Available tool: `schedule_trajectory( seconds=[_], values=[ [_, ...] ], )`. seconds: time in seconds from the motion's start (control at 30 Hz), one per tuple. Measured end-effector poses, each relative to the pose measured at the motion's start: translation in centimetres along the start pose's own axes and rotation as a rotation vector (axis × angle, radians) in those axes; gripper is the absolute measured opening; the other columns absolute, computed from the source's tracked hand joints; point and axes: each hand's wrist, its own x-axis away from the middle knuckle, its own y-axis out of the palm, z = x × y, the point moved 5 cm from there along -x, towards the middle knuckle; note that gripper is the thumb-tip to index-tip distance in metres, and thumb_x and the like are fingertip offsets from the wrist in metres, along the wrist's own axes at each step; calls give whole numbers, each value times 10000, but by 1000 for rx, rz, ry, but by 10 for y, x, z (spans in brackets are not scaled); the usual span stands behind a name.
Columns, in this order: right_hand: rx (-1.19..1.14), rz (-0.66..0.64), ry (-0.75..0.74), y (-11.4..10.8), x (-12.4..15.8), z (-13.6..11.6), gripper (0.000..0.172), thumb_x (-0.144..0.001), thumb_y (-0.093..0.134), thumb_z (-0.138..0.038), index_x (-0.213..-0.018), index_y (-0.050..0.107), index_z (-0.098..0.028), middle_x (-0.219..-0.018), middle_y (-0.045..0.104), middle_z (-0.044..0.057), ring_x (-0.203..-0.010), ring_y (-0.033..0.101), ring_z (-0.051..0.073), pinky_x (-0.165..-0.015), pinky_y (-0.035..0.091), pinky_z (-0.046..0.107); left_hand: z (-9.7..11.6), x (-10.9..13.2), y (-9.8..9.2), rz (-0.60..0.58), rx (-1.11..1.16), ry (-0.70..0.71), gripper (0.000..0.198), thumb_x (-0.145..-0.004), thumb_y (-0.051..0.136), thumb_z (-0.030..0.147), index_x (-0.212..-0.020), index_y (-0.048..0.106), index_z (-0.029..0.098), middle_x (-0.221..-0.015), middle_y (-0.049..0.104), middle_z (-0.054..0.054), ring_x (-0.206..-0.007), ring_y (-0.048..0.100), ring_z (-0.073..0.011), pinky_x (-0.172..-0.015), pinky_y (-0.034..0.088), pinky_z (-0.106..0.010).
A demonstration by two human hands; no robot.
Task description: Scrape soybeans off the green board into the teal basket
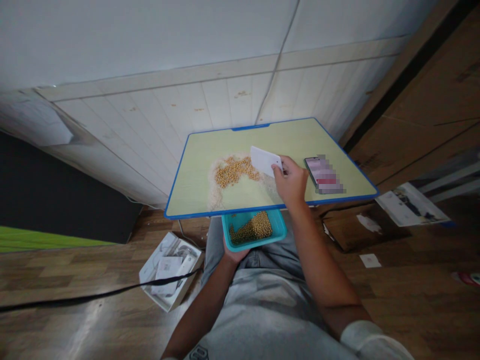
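Observation:
My right hand (290,182) grips a white flat card (264,160) and holds it over the small table (195,185), right beside a pile of yellow beans (233,171) mixed with white rice (215,192). My left hand (233,255) holds a teal tray (279,231) from below, just under the table's near blue edge. The tray contains a heap of yellow beans (255,227). The fingers of the left hand are mostly hidden beneath the tray.
A phone (324,175) lies on the right part of the table. An open white box (170,270) sits on the wooden floor at the left, with a black strap (93,296) across it. Cardboard (423,105) leans at the right; papers (410,204) lie below it.

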Motion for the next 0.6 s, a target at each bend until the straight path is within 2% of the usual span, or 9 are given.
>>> schedule_trajectory(
  seconds=[0.1, 0.23, 0.33, 0.43, 0.6],
  values=[
    [-25, -88, -4, 1, 2, -5, 206, -937, 743, -316, -1088, 879, -280, -947, 891, 40, -859, 822, 265, -841, 673, 419, 1, 2, 3, 53, -20, 13, 750, -1171, 294, 617, -1196, 964, 282, -1471, 902, -46, -1780, 509, -360, -1529, 260, -641],
    [-76, -158, -12, -3, 6, -12, 194, -928, 749, -312, -1071, 874, -273, -931, 879, 32, -850, 820, 265, -827, 674, 430, 1, 1, 7, 7, -4, 8, 743, -1177, 291, 587, -1216, 970, 289, -1477, 901, -34, -1811, 461, -319, -1557, 183, -592],
    [-83, -128, -33, -5, 1, -14, 184, -935, 735, -312, -1062, 859, -263, -903, 861, 24, -825, 800, 256, -801, 671, 409, 1, 1, 6, -16, 16, 1, 744, -1172, 303, 598, -1217, 972, 277, -1464, 905, -46, -1827, 433, -300, -1565, 161, -559],
    [-63, -51, -50, -4, -12, -10, 187, -941, 711, -309, -1064, 843, -260, -906, 856, 27, -834, 792, 261, -798, 667, 402, 0, 1, 8, -28, 20, 1, 730, -1163, 312, 590, -1256, 971, 289, -1505, 887, -51, -1845, 399, -307, -1565, 169, -588],
    [-21, -48, -78, 13, -43, -1, 200, -935, 700, -265, -1082, 835, -263, -952, 861, 40, -888, 807, 264, -844, 661, 398, -1, 4, 31, -49, 14, 6, 757, -1170, 288, 620, -1363, 945, 299, -1603, 834, -36, -1829, 426, -378, -1543, 212, -699]
  ],
)
